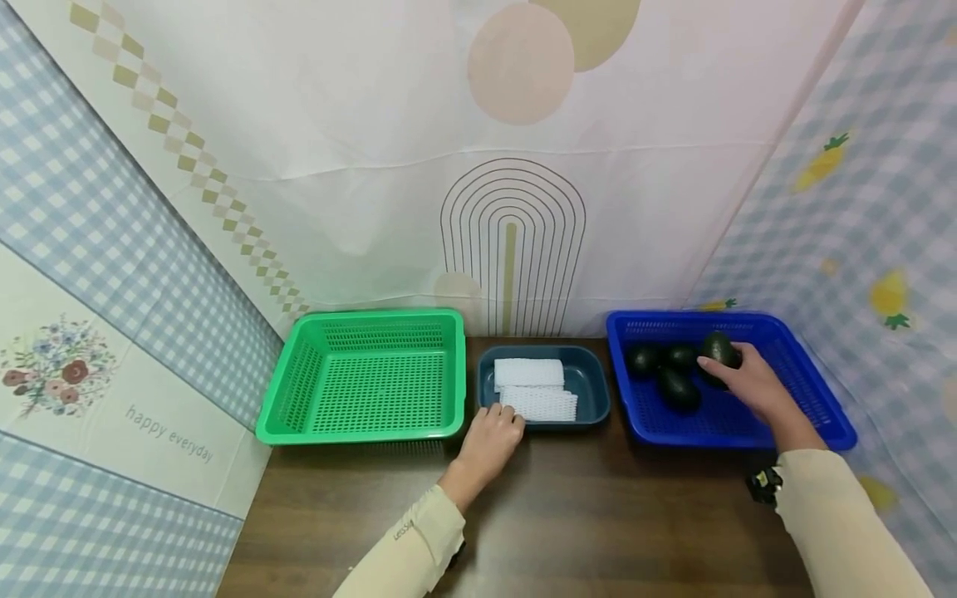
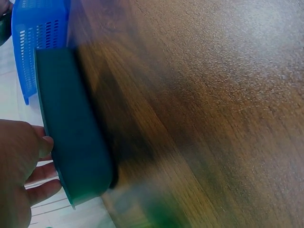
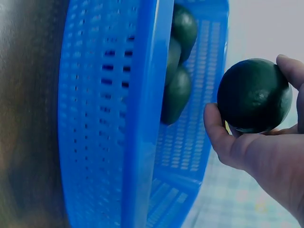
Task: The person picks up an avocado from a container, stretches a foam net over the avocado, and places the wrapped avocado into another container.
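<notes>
Presently, the avocado (image 1: 719, 349) is in the right hand (image 1: 753, 389), over the blue basket (image 1: 710, 437) — fingers and thumb curve around its sides and pinch it. I judge this fruit firm and rather heavy for its size, with a skin which can slip; it may also bruise, so a gentle hold around the widest part seems the best. Three other avocados (image 1: 679, 390) lie close together in the left half of the same basket. To the left of it, on the desk (image 1: 568, 515), a dark tray (image 1: 593, 397) contains two white mesh pieces (image 1: 538, 404), one nearer than the other; they look light, soft and easy to crush — better taken by an edge. The left hand (image 1: 490, 438) is at the near left corner of this tray, with fingers bent at the rim; whether they pinch something, I cannot tell. At the left stands a green basket (image 1: 359, 436) with many holes.
</notes>
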A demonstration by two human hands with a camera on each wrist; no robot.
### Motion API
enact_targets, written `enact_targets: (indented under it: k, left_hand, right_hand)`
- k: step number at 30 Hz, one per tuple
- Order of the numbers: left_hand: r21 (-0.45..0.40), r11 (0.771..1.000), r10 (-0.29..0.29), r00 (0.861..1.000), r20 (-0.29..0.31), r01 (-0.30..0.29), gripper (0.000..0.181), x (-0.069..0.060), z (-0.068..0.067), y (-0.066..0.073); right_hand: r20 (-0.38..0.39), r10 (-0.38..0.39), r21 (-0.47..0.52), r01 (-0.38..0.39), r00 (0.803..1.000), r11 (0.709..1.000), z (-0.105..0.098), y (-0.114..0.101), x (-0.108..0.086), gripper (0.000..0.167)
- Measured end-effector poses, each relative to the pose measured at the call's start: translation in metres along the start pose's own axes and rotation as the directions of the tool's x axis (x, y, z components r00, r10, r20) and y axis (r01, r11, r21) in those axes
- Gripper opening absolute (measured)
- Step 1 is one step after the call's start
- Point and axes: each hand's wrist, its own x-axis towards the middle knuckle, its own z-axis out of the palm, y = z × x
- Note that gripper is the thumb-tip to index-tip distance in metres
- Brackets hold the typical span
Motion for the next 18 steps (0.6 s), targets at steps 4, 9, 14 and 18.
enact_targets:
  k: [4,9,14,18]
  left_hand:
    - [-0.004,1.0,-0.003,1.0,-0.001,0.003,0.01,0.001,0.002,0.0]
    - [-0.011,1.0,-0.009,1.0,0.002,0.009,0.01,0.001,0.005,0.001]
    - [-0.006,1.0,-0.009,1.0,-0.004,0.009,0.01,0.002,0.007,0.001]
    - [-0.003,1.0,-0.008,1.0,-0.016,0.008,0.009,0.002,0.007,0.001]
  right_hand:
    - [-0.014,-0.02,-0.03,0.019,1.0,0.999,0.009,-0.009,-0.007,0.107]
    - [-0.036,-0.046,-0.091,0.043,0.998,0.995,0.022,-0.02,-0.015,0.106]
    - [-0.054,-0.102,-0.096,0.097,0.993,0.991,0.039,-0.029,-0.025,0.099]
    - [-0.065,-0.138,-0.116,0.13,0.988,0.985,0.053,-0.035,-0.033,0.096]
